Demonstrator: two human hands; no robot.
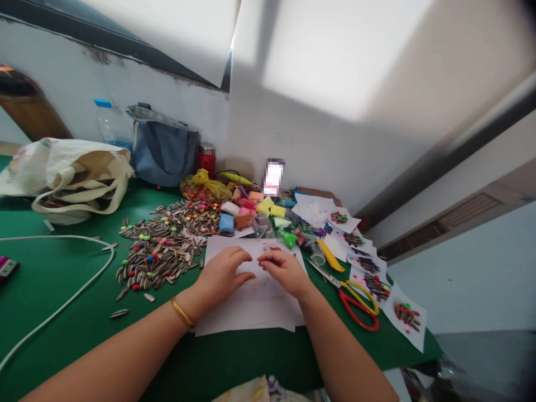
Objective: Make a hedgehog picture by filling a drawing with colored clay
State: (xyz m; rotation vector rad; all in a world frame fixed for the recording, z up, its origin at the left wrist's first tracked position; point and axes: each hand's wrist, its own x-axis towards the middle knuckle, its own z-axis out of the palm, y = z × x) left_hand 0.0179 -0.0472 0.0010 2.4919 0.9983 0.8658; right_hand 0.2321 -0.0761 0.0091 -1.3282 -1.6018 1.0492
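Where white paper (pixel 247 315) is laid on the table (pixel 79 324), fine fingertip work is judged to be in hand. Over it, the left hand (pixel 226 272) is held curved, thumb and fingers parted, nothing seen between. Whether anything is pinched by the right hand (pixel 285 272) cannot be told. 1 seed pile (pixel 161 254) is noted alongside. Light fingertip control is judged to be called for next.

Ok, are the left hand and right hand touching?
Apart. The head view shows a narrow gap between the left hand and right hand, white paper visible through it.
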